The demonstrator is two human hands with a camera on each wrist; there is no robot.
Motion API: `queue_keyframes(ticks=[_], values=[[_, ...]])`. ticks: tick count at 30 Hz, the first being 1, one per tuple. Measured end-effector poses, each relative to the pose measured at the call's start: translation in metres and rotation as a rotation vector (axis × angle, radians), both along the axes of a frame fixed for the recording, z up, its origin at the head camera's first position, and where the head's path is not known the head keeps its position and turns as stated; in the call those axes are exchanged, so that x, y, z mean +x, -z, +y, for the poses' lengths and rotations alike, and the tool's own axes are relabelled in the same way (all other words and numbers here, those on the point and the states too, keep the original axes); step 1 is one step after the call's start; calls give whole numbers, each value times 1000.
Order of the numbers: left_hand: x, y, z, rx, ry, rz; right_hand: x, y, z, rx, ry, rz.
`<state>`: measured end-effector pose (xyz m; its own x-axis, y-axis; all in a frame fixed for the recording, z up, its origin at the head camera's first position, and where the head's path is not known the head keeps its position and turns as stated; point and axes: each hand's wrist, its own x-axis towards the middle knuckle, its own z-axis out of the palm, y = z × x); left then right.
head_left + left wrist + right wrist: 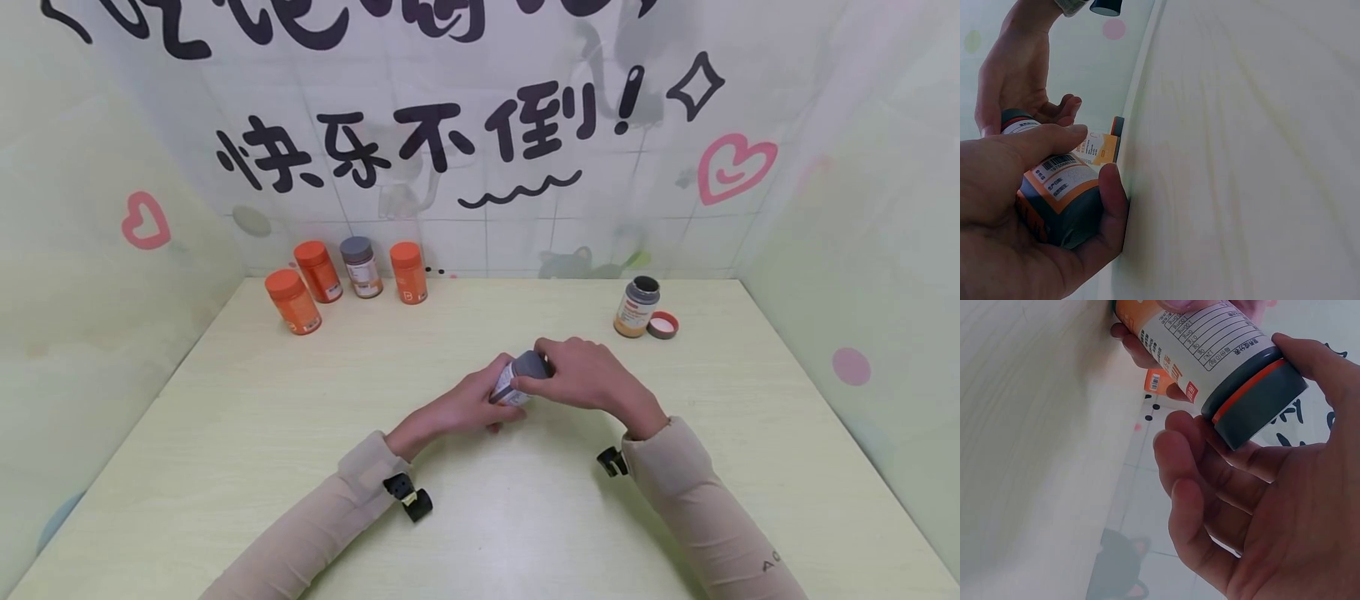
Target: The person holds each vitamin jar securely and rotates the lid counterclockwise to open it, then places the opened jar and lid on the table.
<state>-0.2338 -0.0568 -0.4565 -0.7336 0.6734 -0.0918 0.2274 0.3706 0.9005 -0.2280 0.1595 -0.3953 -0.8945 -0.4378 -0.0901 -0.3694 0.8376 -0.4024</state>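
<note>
In the head view my left hand (pixel 480 398) grips a supplement bottle (pixel 507 385) round its body and holds it tilted above the table. My right hand (pixel 592 373) pinches the dark grey cap (pixel 532 364) at the bottle's upper end. From the right wrist, the cap (pixel 1263 406) shows thumb and index finger at its sides, with an orange-red ring between it and the neck. The other fingers curl loosely below. Seen from the left wrist, the bottle (pixel 1063 187) has a white label with a barcode, and the left thumb lies across it.
An uncapped bottle (pixel 636 308) stands at the back right, its lid (pixel 663 325) lying beside it with the pale inside up. Three orange bottles, one of them the leftmost (pixel 294 302), and a grey-capped bottle (pixel 362 268) stand at the back left. Walls border the table (pixel 300 400).
</note>
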Motion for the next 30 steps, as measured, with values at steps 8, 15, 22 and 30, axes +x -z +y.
queue_keyframes(ticks=[8,15,22,30], values=[[0,1,0,5,5,0,0,1,1,-5,-7,-11],[0,1,0,6,4,4,-1,0,1,4,-12,-3],[0,2,0,8,1,11,0,-1,2,-12,3,-12],[0,2,0,10,2,11,0,-2,7,-14,49,-2]])
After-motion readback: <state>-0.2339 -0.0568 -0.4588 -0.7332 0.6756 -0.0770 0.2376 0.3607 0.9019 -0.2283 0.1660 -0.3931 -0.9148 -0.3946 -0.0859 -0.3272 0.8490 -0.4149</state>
